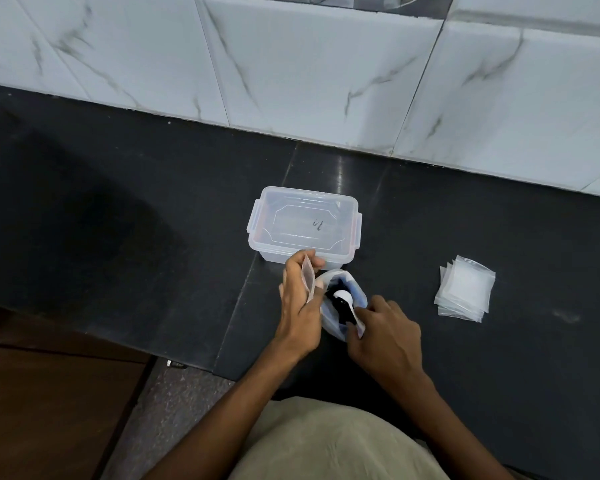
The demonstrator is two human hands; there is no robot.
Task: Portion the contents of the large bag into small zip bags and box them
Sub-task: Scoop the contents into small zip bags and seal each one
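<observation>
The large clear bag (355,292) stands open on the dark counter, with dark contents inside. My right hand (385,336) grips the handle of a white spoon (343,296) whose bowl is down in the bag's mouth. My left hand (298,303) holds a small zip bag (307,276) upright just left of the large bag. A clear plastic box (303,226) with its lid on sits right behind the hands. A stack of several small zip bags (465,289) lies flat to the right.
The dark stone counter (118,220) stretches left and right, backed by a white marble-tiled wall (309,81). Its front edge drops off at lower left to a brown floor (49,410). My beige-clothed lap (326,445) fills the bottom.
</observation>
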